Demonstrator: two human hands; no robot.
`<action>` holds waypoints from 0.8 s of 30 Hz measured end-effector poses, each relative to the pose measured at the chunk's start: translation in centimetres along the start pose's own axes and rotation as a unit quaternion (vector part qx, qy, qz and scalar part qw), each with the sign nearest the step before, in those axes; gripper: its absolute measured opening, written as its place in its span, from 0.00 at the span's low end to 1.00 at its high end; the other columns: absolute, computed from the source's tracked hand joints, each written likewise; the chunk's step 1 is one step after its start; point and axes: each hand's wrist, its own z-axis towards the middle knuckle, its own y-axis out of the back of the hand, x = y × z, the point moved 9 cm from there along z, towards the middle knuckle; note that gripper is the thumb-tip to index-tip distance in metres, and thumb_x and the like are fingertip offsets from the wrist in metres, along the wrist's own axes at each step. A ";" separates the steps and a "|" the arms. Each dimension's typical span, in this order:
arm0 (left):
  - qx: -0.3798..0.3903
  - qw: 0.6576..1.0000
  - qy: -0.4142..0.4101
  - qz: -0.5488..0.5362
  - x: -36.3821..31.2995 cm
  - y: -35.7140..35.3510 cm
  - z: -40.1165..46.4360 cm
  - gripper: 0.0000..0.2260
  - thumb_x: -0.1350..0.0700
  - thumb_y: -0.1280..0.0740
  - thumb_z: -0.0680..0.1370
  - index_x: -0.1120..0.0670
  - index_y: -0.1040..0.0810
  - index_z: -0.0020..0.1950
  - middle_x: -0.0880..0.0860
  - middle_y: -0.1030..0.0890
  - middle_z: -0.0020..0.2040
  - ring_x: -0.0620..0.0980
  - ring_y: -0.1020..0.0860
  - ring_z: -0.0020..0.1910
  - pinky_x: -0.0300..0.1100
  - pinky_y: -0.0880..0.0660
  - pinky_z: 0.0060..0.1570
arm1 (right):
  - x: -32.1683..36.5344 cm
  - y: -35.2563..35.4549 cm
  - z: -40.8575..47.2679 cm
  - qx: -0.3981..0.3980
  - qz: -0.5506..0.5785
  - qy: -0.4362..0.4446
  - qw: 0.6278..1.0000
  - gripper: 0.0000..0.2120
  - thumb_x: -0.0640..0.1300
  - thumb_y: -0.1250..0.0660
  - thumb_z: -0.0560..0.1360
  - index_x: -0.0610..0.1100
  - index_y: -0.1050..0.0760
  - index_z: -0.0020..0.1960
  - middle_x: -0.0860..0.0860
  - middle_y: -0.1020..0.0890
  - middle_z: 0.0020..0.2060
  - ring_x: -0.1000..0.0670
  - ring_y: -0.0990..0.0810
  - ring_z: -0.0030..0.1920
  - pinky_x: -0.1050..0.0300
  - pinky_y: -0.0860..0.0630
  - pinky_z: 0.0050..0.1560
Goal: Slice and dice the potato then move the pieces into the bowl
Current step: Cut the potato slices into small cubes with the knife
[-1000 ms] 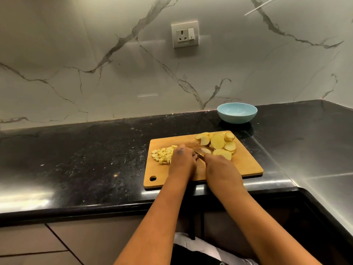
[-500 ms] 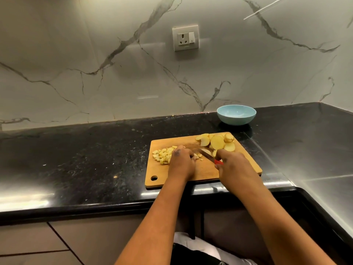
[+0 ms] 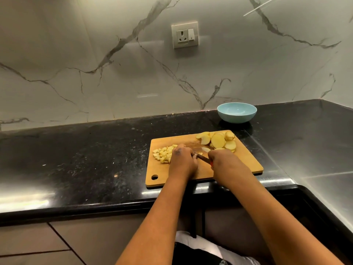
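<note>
From the head view, a wooden cutting board [image 3: 246, 161] lies on the black tabletop [image 3: 76, 159], near its front edge. The right hand [image 3: 225, 162] is curled round the red handle of a knife [image 3: 203, 158], whose blade runs left across the board toward the left hand [image 3: 183, 161]. The left hand sits knuckles up, its fingers bent down over something on the board beside the blade; what lies under them is hidden, so I cannot tell whether it grips a piece or only presses on it. A heap of diced potato pieces [image 3: 163, 154] lies on the board just left of that hand. Round potato slices [image 3: 218, 141] are piled at the board's far right corner, overlapping one another. A pale blue bowl [image 3: 236, 112] stands on the tabletop behind the board, apart from it, close to the marble wall [image 3: 95, 64], which carries a socket [image 3: 185, 34].
</note>
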 end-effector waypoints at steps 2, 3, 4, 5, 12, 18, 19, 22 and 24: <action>-0.009 1.000 -0.008 -0.003 -0.1 0.2 -0.2 0.08 0.56 0.33 0.79 0.58 0.17 0.52 0.54 0.24 0.54 0.51 0.26 0.56 0.41 0.27 0.56 | -0.6 0.9 -0.5 0.012 -0.031 -0.004 0.999 0.12 0.34 0.34 0.75 0.46 0.25 0.56 0.48 0.24 0.46 0.49 0.23 0.44 0.53 0.20 0.49; -0.015 1.000 -0.013 -0.006 -0.1 0.3 -0.3 0.07 0.56 0.33 0.79 0.58 0.18 0.51 0.54 0.24 0.54 0.50 0.26 0.56 0.40 0.28 0.55 | -1.3 1.3 -0.8 0.011 -0.040 -0.007 0.999 0.13 0.34 0.33 0.74 0.46 0.24 0.56 0.48 0.23 0.47 0.48 0.22 0.45 0.52 0.20 0.50; -0.023 1.000 -0.016 -0.009 -0.1 0.5 -0.4 0.07 0.57 0.33 0.78 0.58 0.18 0.51 0.54 0.24 0.54 0.50 0.26 0.56 0.39 0.28 0.55 | -2.1 1.6 -1.0 0.012 -0.042 -0.011 0.999 0.13 0.35 0.32 0.74 0.47 0.24 0.56 0.48 0.23 0.47 0.48 0.22 0.46 0.52 0.20 0.51; -0.031 0.999 -0.018 -0.011 -0.2 0.7 -0.5 0.06 0.57 0.33 0.78 0.58 0.18 0.51 0.54 0.24 0.54 0.50 0.27 0.56 0.38 0.28 0.55 | -2.9 1.9 -1.3 0.015 -0.034 -0.015 0.999 0.12 0.37 0.31 0.75 0.47 0.23 0.56 0.49 0.22 0.48 0.48 0.22 0.46 0.54 0.21 0.51; 0.003 0.997 -0.073 0.031 -1.5 0.8 -1.0 0.21 0.59 0.37 0.76 0.53 0.27 0.69 0.52 0.26 0.63 0.52 0.34 0.65 0.47 0.34 0.65 | -5.9 2.2 -0.3 -0.014 0.184 -0.033 0.982 0.04 0.46 0.32 0.77 0.49 0.24 0.51 0.50 0.17 0.39 0.53 0.19 0.37 0.62 0.26 0.33; 0.069 0.994 -0.057 0.063 -2.1 -1.0 0.4 0.26 0.45 0.33 0.78 0.48 0.34 0.74 0.51 0.27 0.67 0.53 0.33 0.68 0.50 0.33 0.67 | -6.4 1.3 1.4 -0.039 0.232 -0.054 0.970 0.04 0.46 0.32 0.78 0.46 0.24 0.50 0.47 0.17 0.38 0.52 0.20 0.32 0.62 0.27 0.29; 0.071 0.996 -0.036 0.041 -1.7 -1.1 0.6 0.25 0.46 0.33 0.78 0.48 0.35 0.73 0.52 0.26 0.65 0.53 0.32 0.67 0.51 0.32 0.67 | -6.5 1.2 1.6 -0.046 0.231 -0.058 0.970 0.04 0.46 0.33 0.78 0.46 0.24 0.50 0.46 0.17 0.39 0.52 0.19 0.32 0.62 0.27 0.28; 0.046 0.993 -0.057 0.090 -1.5 -0.9 1.1 0.17 0.47 0.37 0.81 0.49 0.29 0.68 0.51 0.24 0.61 0.52 0.30 0.64 0.50 0.32 0.63 | -6.5 0.7 2.4 -0.066 0.236 -0.051 0.968 0.04 0.46 0.33 0.78 0.46 0.25 0.50 0.47 0.18 0.41 0.51 0.19 0.34 0.62 0.26 0.29; 0.026 0.987 -0.072 0.140 -1.5 -0.5 1.2 0.13 0.47 0.39 0.82 0.49 0.25 0.64 0.50 0.24 0.60 0.52 0.31 0.62 0.50 0.34 0.62 | -6.3 0.6 2.8 -0.110 0.228 -0.029 0.967 0.04 0.46 0.33 0.78 0.47 0.24 0.51 0.48 0.18 0.42 0.51 0.19 0.36 0.59 0.23 0.35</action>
